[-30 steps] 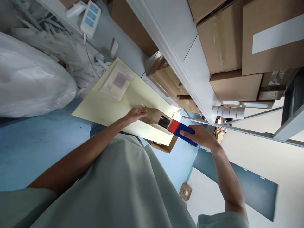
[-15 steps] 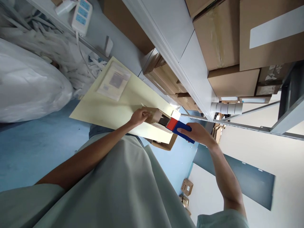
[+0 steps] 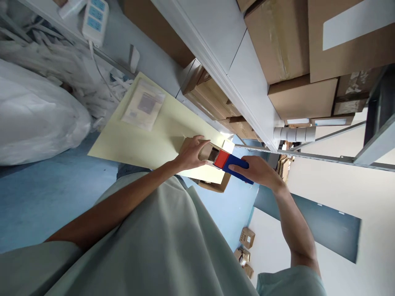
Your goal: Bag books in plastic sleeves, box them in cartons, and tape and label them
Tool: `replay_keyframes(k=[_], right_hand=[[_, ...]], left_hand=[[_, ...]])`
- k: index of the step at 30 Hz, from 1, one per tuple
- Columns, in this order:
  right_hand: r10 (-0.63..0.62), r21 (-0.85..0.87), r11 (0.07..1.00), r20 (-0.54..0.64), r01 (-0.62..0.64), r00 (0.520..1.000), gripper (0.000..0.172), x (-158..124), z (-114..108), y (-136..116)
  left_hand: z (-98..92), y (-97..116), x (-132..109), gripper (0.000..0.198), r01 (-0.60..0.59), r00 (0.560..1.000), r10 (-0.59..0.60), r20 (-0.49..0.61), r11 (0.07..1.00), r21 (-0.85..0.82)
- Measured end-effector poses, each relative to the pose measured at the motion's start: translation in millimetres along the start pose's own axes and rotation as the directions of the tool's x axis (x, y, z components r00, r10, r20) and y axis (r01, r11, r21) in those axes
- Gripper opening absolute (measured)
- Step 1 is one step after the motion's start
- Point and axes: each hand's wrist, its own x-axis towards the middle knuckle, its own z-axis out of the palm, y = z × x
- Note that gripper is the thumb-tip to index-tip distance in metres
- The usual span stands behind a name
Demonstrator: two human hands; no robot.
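Note:
A small open brown cardboard box [image 3: 206, 151] rests on a pale yellow sheet [image 3: 148, 139] that covers the work surface. My left hand [image 3: 191, 154] is closed around the box's near end and holds it steady. My right hand [image 3: 257, 170] grips a red, white and blue packet [image 3: 230, 161], and the packet's red end sits at the box's open mouth, partly inside it. A flat clear pouch with a printed label [image 3: 143, 105] lies farther back on the sheet.
Shelves stacked with cardboard boxes [image 3: 286, 45] rise on the right. A big white plastic bag [image 3: 37, 119] and white strips lie at the left, with a power strip [image 3: 95, 16] above. White rolls [image 3: 294, 133] sit on a shelf. More small boxes [image 3: 247, 238] lie on the floor.
My right hand has pushed the packet further towards and into the box mouth. My left hand has shifted along the box to grip it nearer the opening.

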Motion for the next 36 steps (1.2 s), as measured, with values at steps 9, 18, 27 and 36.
replay_keyframes(k=[9,18,27,36], right_hand=[[-0.006,-0.101,0.995,-0.035,0.002,0.999,0.062,-4,1,-16],[-0.021,-0.132,0.991,0.001,0.021,1.0,0.064,4,9,-11],[0.017,-0.07,0.997,0.038,-0.014,0.999,0.068,29,30,52],[-0.085,-0.002,0.996,0.085,0.086,0.993,0.07,108,83,112]], left_hand=[[-4.1,2,12,0.049,-0.032,0.999,0.025,0.044,0.984,0.176],[-0.5,-8,16,0.037,-0.001,0.989,-0.046,0.142,0.95,0.311],[-8.0,-17,5,0.042,0.007,0.98,-0.066,0.186,0.954,0.3],[-10.7,-16,6,0.052,0.058,0.966,-0.158,0.203,0.902,0.429]])
